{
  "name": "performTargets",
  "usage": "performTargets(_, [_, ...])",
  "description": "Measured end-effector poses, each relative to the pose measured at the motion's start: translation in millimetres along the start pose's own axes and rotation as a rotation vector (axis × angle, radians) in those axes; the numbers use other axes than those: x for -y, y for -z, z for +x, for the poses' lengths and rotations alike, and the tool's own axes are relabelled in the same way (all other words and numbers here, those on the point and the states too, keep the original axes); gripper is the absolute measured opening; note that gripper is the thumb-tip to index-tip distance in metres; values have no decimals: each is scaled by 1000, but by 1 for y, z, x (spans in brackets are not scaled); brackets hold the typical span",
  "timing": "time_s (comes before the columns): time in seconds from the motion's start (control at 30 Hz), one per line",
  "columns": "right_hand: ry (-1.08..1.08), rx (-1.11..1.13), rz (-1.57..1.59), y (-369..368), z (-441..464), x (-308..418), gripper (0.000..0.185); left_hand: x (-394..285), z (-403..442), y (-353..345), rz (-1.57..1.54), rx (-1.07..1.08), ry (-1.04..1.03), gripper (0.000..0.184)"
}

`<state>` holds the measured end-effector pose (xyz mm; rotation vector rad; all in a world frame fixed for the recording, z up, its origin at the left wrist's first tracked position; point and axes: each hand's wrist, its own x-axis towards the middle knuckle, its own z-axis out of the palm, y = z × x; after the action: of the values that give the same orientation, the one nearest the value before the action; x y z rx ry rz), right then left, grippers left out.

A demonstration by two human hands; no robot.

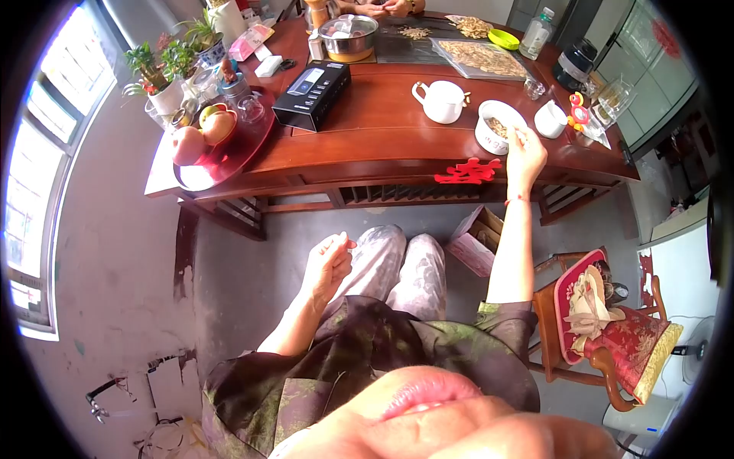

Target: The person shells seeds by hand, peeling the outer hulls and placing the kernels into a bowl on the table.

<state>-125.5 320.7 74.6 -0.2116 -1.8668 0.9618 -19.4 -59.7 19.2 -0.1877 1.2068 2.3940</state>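
My right hand (pixel 526 159) reaches over the near right rim of a white bowl (pixel 493 141). Its fingers are pinched together, and whatever is between them is too small to make out. Small brown pieces (pixel 498 127), perhaps seeds or nuts, lie inside the bowl. Above my lap, in front of the table edge, my left hand (pixel 329 264) is raised with its fingers curled together. I cannot see what, if anything, it holds. A white lidded teapot (pixel 442 102) stands left of the bowl, and a white cup (pixel 550 120) to its right.
On the wooden table (pixel 367 145) are a black box (pixel 312 96), a red tray (pixel 256 145) with fruit, a steel pot (pixel 349 37) and a flat tray of pale pieces (pixel 482 58). Another person's hands (pixel 386 9) are at the far edge. A cardboard box (pixel 478 241) sits below.
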Motion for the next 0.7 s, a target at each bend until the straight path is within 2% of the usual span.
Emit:
performTargets(0.03, [36, -15, -30, 2, 4, -6, 14, 1, -1, 0, -2, -1, 5, 24])
performTargets(0.13, [-81, 11, -183, 8, 11, -14, 15, 1, 1, 6, 43, -14, -10, 25])
performTargets(0.17, [-24, -40, -38, 4, 16, -20, 23, 0, 2, 6, 43, -21, -10, 25])
performTargets(0.3, [-253, 42, 184, 9, 68, 16, 40, 2, 5, 2, 21, -8, 29, 25])
performTargets(0.37, [-436, 64, 601, 24, 102, 57, 36, 4, 3, 2, 18, 2, 30, 25])
performTargets(0.43, [-386, -38, 760, 34, 122, 87, 34, 5, 4, -1, -4, 23, 43, 25])
performTargets(0.57, [-228, 120, 689, 44, 82, 132, 31, 7, 3, -1, 7, 0, 76, 25])
performTargets(0.63, [-309, 215, 562, 39, 45, 134, 31, 11, 3, 2, -37, 21, 43, 24])
performTargets(0.7, [-446, 366, 589, 37, -1, 135, 32, 10, 2, 1, -20, 12, 43, 26])
